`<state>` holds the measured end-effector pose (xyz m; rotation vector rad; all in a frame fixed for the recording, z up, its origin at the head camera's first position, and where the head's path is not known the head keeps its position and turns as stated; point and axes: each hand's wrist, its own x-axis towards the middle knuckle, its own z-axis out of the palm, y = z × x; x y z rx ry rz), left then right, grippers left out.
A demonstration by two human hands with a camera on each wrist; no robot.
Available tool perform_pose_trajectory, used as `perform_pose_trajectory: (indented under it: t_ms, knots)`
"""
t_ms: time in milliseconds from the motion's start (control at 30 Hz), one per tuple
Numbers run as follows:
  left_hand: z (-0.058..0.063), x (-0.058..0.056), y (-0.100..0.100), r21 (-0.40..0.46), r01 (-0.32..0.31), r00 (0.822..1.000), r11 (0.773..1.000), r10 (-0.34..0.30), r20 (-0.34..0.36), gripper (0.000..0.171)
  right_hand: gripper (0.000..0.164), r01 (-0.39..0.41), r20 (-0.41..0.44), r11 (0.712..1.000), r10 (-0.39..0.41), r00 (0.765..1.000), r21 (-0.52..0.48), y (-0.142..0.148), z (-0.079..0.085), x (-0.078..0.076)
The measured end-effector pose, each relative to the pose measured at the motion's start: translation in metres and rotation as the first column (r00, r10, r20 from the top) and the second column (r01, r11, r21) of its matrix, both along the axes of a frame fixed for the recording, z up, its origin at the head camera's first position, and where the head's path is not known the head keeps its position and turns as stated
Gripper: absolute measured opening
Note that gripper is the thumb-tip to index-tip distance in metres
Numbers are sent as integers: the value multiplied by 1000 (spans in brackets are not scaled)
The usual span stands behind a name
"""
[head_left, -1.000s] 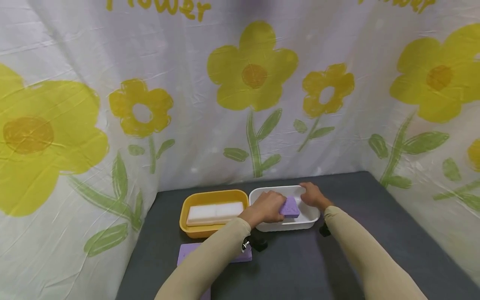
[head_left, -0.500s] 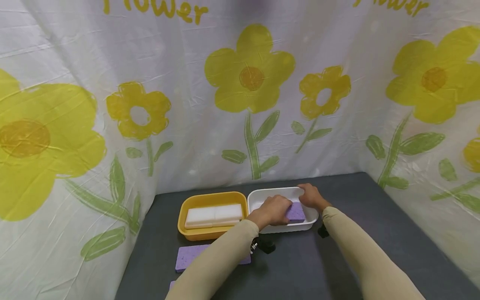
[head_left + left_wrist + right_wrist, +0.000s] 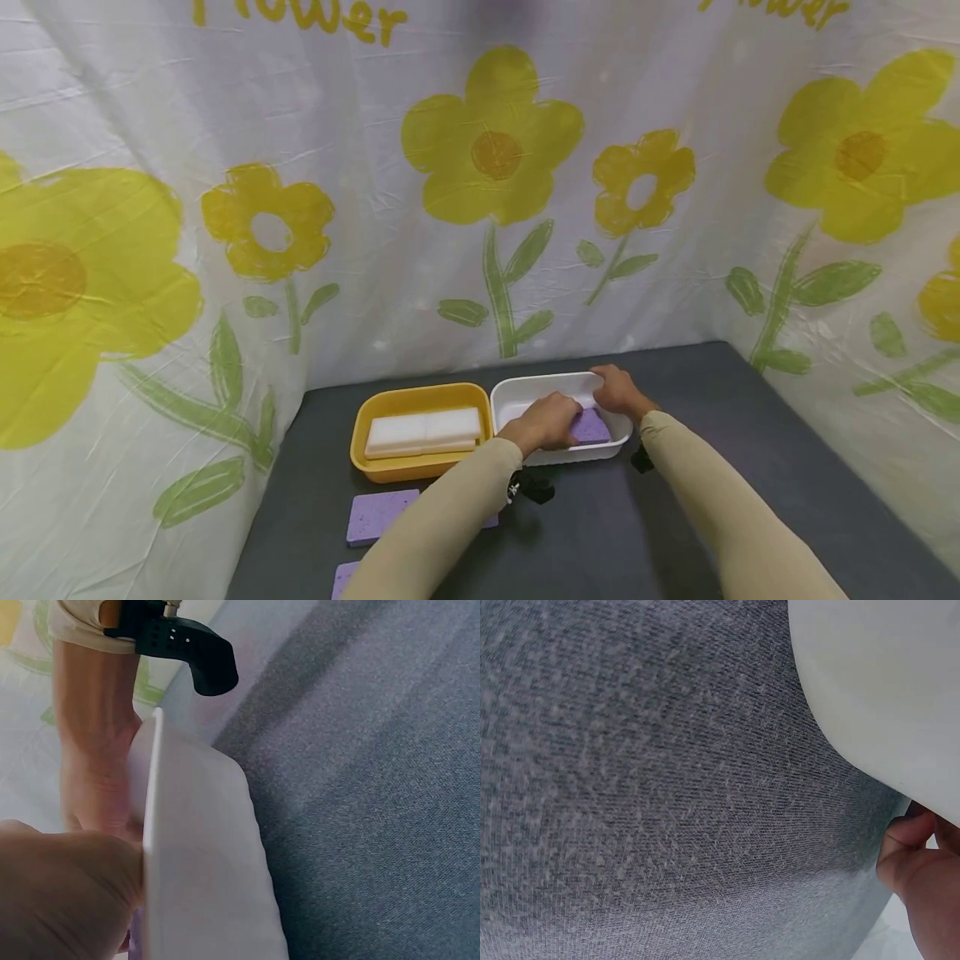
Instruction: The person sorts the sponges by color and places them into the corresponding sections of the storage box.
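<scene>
A purple sponge (image 3: 589, 426) is low inside the white plastic tub (image 3: 516, 388), toward its right end. My left hand (image 3: 546, 421) reaches over the near rim and grips the sponge's left side. The tub's rim hides part of that hand (image 3: 67, 892) in the left wrist view. At the tub's far right corner, my right hand (image 3: 618, 390) holds the rim. In the right wrist view, the fingers of the right hand (image 3: 930, 889) curl at the edge of the tub's pale wall (image 3: 885, 690).
Left of the white tub stands a yellow tub (image 3: 362, 433) with white sponge blocks (image 3: 423, 432) in it. Purple sponges (image 3: 381, 515) lie on the dark grey table (image 3: 585, 533) in front, partly behind my left sleeve (image 3: 442, 517). A flower-printed curtain (image 3: 360, 325) rises behind.
My left hand has moved right and lowered the purple sponge deeper into the white tub. The right hand stays at the rim. The head view has shifted slightly.
</scene>
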<state>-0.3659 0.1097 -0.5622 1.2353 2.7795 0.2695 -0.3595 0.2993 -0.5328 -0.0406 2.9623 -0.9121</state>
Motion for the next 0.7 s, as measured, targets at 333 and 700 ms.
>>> perform_pose_trajectory:
  t_ms: [333, 700]
  knots:
    - [-18, -10, 9, 33, 14, 999, 999, -15, 30, 31, 62, -2, -16, 1000, 3, 1000, 20, -2, 4, 2]
    - [24, 22, 3, 40, 37, 999, 999, -38, 18, 32, 62, -11, -10, 1000, 12, 1000, 19, 0, 0, -2]
